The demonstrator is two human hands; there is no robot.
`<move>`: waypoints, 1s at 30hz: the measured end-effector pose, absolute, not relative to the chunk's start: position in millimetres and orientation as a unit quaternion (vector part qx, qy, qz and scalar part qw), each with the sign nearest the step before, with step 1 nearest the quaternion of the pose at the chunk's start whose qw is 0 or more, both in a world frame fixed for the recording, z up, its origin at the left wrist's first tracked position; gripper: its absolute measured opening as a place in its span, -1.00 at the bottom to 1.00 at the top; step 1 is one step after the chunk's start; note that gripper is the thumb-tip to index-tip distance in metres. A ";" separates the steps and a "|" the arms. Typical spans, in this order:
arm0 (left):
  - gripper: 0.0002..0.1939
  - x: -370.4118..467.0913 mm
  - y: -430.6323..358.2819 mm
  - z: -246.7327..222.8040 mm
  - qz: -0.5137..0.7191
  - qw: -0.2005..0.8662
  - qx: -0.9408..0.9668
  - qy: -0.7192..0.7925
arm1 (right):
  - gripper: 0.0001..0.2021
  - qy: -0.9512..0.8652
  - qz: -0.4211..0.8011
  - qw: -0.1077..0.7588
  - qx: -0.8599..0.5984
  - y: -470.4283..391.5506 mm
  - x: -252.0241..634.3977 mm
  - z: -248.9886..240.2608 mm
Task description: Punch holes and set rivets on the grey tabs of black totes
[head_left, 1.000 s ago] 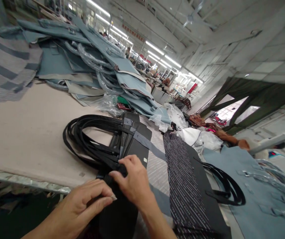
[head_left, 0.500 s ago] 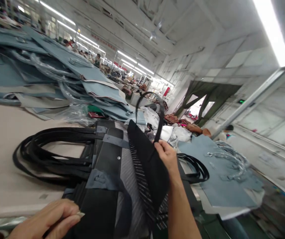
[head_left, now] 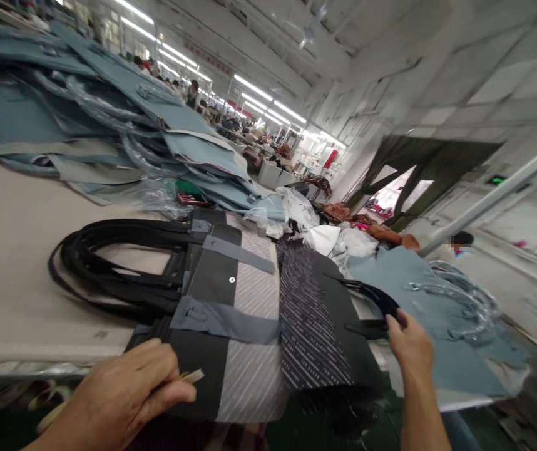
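Observation:
My right hand (head_left: 409, 344) is closed on the black strap handle (head_left: 374, 294) of a bag panel at the right. That bag panel (head_left: 313, 319), black with slanted white print, lies spread open beside a stack of panels. The top panel of the stack (head_left: 250, 300) has a grey striped lining, grey straps and a small white snap. Its black handles (head_left: 94, 250) bunch in loops to the left. My left hand (head_left: 127, 388) pinches a small pale flat piece (head_left: 192, 376), its kind unclear, over the stack's near left corner.
Blue-grey bag panels with plastic-wrapped handles (head_left: 109, 94) are heaped at the back left. More blue panels (head_left: 419, 294) lie at the right. Clear plastic and white bags (head_left: 301, 210) sit behind the stack. The pale tabletop (head_left: 19, 250) ends at a near edge. People work far back.
My right hand has moved right and lowered the tilted black panel flat, printed side up. My left hand has shifted slightly right, still pinching the pale piece. The view has turned a little.

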State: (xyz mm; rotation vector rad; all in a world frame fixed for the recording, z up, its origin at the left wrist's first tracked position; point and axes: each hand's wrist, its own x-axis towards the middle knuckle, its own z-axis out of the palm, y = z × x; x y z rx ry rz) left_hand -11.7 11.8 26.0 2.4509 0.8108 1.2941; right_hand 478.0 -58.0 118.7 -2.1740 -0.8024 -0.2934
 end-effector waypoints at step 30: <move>-0.82 -14.9 14.4 16.2 0.463 0.203 0.820 0.268 | -0.85 -0.590 0.256 0.453 -0.617 43.7 202.2 41.5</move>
